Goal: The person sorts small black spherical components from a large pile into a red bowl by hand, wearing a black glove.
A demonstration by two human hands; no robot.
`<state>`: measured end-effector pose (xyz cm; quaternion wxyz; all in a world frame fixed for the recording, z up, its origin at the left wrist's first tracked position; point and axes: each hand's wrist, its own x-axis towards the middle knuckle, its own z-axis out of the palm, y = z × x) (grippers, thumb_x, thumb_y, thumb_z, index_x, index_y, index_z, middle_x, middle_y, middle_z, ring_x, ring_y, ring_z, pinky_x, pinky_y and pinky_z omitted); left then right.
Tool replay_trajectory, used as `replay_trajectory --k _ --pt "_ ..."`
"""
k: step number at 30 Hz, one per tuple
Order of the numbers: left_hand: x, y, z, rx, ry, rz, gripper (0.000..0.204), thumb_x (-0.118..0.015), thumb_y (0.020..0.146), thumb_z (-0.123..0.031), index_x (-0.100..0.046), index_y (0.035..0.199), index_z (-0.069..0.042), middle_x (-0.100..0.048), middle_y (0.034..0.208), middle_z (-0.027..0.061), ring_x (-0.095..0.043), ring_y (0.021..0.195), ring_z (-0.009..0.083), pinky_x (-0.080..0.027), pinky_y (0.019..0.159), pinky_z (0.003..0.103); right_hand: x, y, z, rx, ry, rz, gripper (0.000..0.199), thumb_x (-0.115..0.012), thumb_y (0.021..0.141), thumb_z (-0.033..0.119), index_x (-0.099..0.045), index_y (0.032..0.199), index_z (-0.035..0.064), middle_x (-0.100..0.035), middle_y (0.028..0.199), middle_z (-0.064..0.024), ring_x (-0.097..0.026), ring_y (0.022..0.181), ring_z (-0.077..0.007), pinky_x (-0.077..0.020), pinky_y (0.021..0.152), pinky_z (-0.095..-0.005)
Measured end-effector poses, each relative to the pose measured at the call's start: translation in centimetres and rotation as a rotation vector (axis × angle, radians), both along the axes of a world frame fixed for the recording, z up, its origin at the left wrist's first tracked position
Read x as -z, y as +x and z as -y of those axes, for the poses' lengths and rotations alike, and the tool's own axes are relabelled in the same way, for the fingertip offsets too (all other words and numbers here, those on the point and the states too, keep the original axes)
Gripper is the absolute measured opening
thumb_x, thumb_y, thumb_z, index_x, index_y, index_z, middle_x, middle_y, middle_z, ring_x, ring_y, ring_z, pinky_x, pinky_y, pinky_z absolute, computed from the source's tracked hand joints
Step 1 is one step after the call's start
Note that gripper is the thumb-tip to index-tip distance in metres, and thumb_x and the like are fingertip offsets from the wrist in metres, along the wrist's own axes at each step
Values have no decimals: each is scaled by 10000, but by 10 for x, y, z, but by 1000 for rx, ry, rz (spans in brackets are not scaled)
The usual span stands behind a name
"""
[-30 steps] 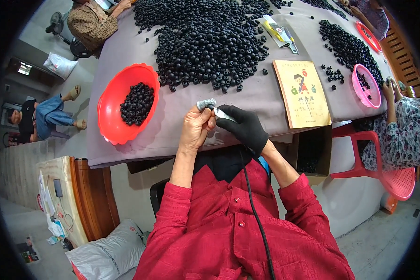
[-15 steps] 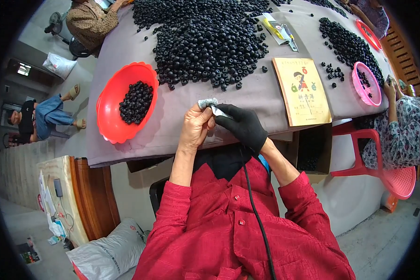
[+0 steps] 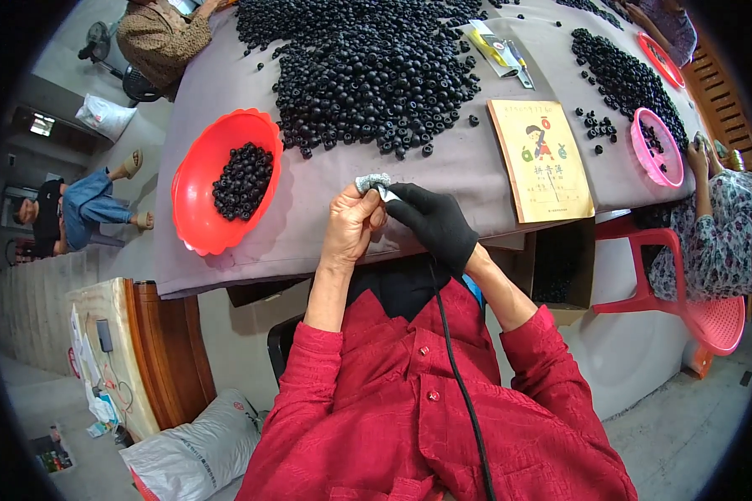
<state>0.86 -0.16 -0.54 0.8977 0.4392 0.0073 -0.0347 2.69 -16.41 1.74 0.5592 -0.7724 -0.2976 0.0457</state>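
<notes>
Lower frame: red buttoned shirt (image 3: pixel 426 417) with a thin black cord (image 3: pixel 459 376) running up its front toward the gloved hand. Centre of frame, at the near table edge: bare left hand (image 3: pixel 351 227) and right hand (image 3: pixel 433 224) in a black glove, fingertips of both pressed together on a small crumpled grey pad (image 3: pixel 373 181), which sits pinched between them just above the cloth. Beneath the hands: table under a grey-mauve cloth (image 3: pixel 309 225). Left of centre: scalloped red plastic bowl (image 3: pixel 222 179) holding a small heap of black round beads (image 3: pixel 242 179). Right of centre: yellow thin-covered exercise book (image 3: pixel 541 159) lying flat. Upper centre: large loose pile of black beads (image 3: pixel 368 71). Upper right: pink plastic bowl (image 3: pixel 656 146), second bead pile (image 3: pixel 622 71), another red bowl (image 3: pixel 660 58). Right edge: seated person in floral clothing (image 3: pixel 710 234) on a pink plastic chair (image 3: pixel 702 313).
</notes>
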Motion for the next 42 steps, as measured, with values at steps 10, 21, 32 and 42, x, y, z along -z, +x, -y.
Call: replay_trajectory --k 10,21,32,42 --pt "-4 -3 1 -14 64 4 159 -529 888 -105 -586 998 -5 -519 604 -9 -418 477 53 -345 470 198 2 -3 -4 66 65 -203 343 -531 859 315 -588 1099 76 -634 945 -153 -628 863 -276 -471 717 -327" --pt "-1 -2 0 18 13 38 156 -533 878 -78 -590 1007 -11 -543 651 12 -446 512 72 -363 501 202 -2 0 -3 48 144 -307 338 -554 858 290 -587 1088 46 -651 897 -124 -617 821 -165 -459 739 -288" --pt "5 -3 -5 60 -102 3 183 -538 882 -115 -590 1035 -27 -518 606 5 -436 507 84 -358 506 229 -5 -6 1 7 135 -295 323 -565 859 261 -590 1092 38 -656 911 -109 -608 812 -120 -468 724 -276" --pt "2 -2 -4 55 -94 10 181 -537 882 -107 -587 1030 -17 -531 634 13 -443 516 84 -363 517 222 -4 -2 0 5 163 -289 322 -566 855 264 -591 1084 39 -649 934 -125 -623 840 -156 -467 733 -283"
